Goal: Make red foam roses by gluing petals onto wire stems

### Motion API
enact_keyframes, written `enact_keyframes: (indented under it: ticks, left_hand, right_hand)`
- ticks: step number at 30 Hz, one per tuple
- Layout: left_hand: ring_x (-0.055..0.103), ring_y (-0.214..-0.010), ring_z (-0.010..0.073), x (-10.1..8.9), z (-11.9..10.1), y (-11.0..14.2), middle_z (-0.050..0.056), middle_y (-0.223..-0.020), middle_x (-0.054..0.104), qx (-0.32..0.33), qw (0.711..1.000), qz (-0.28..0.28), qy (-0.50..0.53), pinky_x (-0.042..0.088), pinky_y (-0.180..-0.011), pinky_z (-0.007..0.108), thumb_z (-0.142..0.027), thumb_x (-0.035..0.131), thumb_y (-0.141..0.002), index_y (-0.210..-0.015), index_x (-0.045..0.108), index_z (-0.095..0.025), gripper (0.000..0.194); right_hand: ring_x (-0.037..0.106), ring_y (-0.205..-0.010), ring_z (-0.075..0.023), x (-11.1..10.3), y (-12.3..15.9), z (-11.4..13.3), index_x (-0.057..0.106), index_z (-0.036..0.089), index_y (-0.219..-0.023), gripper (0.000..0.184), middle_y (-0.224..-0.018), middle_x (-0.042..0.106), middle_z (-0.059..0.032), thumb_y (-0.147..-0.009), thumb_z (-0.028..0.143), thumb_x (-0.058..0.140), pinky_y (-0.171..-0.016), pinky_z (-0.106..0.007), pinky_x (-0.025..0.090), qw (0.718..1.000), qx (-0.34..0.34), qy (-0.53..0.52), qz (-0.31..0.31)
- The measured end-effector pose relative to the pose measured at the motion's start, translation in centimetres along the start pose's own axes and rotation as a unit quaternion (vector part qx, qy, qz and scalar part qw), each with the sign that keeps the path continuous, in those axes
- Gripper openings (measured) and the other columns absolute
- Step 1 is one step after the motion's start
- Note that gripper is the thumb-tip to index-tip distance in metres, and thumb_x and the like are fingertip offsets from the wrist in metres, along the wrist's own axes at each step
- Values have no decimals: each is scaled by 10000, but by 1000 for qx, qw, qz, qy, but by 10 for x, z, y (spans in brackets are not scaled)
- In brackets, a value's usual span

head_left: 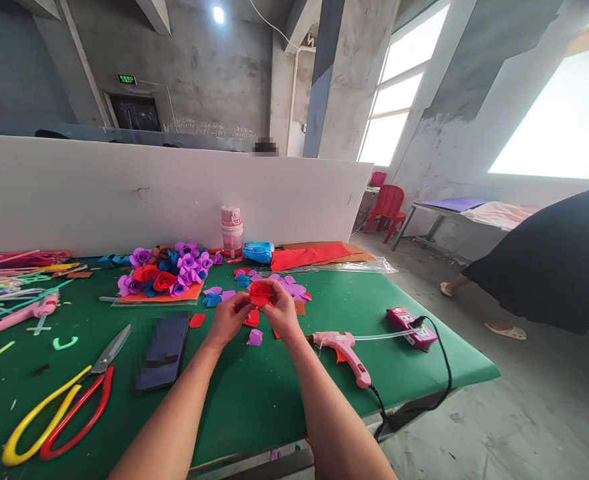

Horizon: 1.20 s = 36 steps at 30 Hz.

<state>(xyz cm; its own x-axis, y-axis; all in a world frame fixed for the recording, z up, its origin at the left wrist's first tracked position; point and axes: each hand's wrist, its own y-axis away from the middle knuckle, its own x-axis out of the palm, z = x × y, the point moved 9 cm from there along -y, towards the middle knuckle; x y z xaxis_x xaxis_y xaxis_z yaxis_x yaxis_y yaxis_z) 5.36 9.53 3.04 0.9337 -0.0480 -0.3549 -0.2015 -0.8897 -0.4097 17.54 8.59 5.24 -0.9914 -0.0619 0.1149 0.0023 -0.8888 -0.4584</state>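
Observation:
Between my two hands, above the green table, is a red paper flower point(260, 293). My left hand point(230, 319) pinches its left side, and my right hand point(280, 311) grips it from the right. Cut paper petals in purple point(288, 285), blue and red lie just behind and below my hands. A small purple paper piece point(255, 338) rests on the table in front of them. To the right lies a pink hot glue gun point(343, 351) with a clear glue stick in its back. A bunch of finished purple, red and blue paper flowers point(167, 270) sits at the back left.
Scissors point(82, 393) with red and yellow handles and a phone point(163, 351) lie left of my arms. A pink bottle point(232, 233) stands at the back by a white partition point(174, 190). A power strip point(411, 328) with a black cable is near the right edge. A person in dark clothing point(544, 260) walks at right.

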Motion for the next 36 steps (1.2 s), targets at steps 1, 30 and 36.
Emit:
enact_keyframes:
  ticks: [1,30,36]
  left_hand:
    - [548,-556,121,-2,-2,1,-2,-704,636,8,1000,-14,-15,427,-528,223,-388,554,-798,-862,641,-183,231]
    - [565,-635,136,-23,7,0,-6,-710,642,51,988,-96,-112,420,-599,214,-223,440,-800,-870,610,-191,186]
    - [592,-721,151,-10,1,-2,29,-827,679,67,992,-12,-107,447,-655,226,-209,449,-795,-955,629,-173,243]
  right_hand:
    - [609,-887,-186,0,0,3,605,235,-952,289,-959,664,-26,-674,158,613,-774,-286,478,1000,-9,7,-4]
    - [549,-675,-132,-20,-3,-20,669,193,-827,269,-758,633,-22,-778,442,581,-635,-248,429,996,67,-27,-52]
    - [587,-777,-151,-3,0,-15,692,199,-909,351,-817,666,-23,-789,496,550,-698,-252,453,992,108,-36,56]
